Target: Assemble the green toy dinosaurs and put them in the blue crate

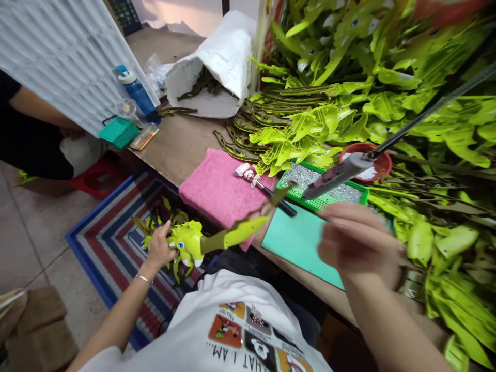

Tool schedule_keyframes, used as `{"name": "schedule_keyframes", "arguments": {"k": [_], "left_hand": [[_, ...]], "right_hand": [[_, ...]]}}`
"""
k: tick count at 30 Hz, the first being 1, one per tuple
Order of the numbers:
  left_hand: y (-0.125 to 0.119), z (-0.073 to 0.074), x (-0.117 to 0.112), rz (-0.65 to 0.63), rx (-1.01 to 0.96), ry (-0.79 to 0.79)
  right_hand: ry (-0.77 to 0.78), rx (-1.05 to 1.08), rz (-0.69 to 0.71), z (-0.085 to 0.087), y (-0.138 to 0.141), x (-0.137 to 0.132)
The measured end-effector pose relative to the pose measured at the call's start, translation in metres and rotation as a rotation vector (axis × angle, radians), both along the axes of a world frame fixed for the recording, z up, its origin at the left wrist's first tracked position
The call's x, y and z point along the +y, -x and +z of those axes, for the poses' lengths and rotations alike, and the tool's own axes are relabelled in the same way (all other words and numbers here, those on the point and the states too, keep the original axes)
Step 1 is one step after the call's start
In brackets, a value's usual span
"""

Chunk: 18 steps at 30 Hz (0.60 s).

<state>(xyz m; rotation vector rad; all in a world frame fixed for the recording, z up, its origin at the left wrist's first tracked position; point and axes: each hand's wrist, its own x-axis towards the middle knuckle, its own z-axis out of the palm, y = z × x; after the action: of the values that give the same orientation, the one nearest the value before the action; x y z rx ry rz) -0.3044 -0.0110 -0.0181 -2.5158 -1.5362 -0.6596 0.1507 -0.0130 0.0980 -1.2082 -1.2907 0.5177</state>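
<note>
The left hand is closed around the head end of a green toy lizard, held off the near edge of the bench, above a striped rug. The right hand, blurred, hovers over a teal mat; its grip cannot be told.

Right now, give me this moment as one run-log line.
left hand: grips green toy | right hand: blurred, above teal mat | pink towel: beside mat
</note>
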Motion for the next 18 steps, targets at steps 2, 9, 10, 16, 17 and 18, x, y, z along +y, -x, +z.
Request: {"name": "schedule_keyframes", "arguments": {"k": [2, 9, 10, 16, 17, 18], "left_hand": [[-0.005, -0.014, -0.020, 0.159, -0.074, 0.083], [-0.058, -0.025, -0.032, 0.274, -0.189, 0.265], [-0.062, -0.024, -0.031, 0.277, -0.181, 0.288], [-0.074, -0.019, -0.030, 0.291, -0.033, 0.367], [-0.076, -0.018, -0.030, 0.284, -0.020, 0.381], [-0.077, -0.016, -0.029, 0.275, -0.015, 0.402]], "right_hand": [[0.009, -0.292, 0.049, -0.015, 0.026, 0.016], [0.473, -1.242, 0.003, -0.053, 0.067, 0.077], [0.491, -1.281, -0.011, -0.055, 0.069, 0.079], [0.477, -1.229, -0.125, -0.067, 0.075, 0.085], [0.481, -1.174, -0.137, -0.067, 0.076, 0.087], [0.485, -1.109, -0.143, -0.064, 0.076, 0.089]]}}
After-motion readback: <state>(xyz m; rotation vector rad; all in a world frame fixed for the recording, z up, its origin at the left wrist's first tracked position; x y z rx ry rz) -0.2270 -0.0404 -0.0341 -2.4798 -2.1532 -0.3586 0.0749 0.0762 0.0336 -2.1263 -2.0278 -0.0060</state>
